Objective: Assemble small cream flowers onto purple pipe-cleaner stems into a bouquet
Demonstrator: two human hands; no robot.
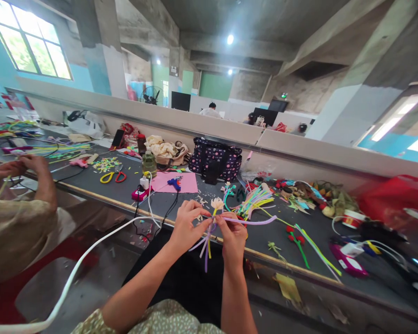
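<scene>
My left hand (188, 225) and my right hand (232, 234) meet just in front of the table's near edge, both pinched on a small bundle of pipe cleaners (209, 234). The bundle is lilac, white and yellow, with a pale flower head (217, 203) standing up at its top. Loose ends hang down below my fingers. One lilac pipe cleaner (259, 221) runs out to the right from my right hand, over the table.
The dark worktable (101, 188) holds a pile of coloured pipe cleaners (254, 197), a pink sheet (177, 183) with a blue glue gun (174, 183), a dotted bag (214, 160), scissors (112, 176) and red flowers (296, 239). A co-worker's hands (28, 169) work at the left. A white cable (90, 250) crosses below.
</scene>
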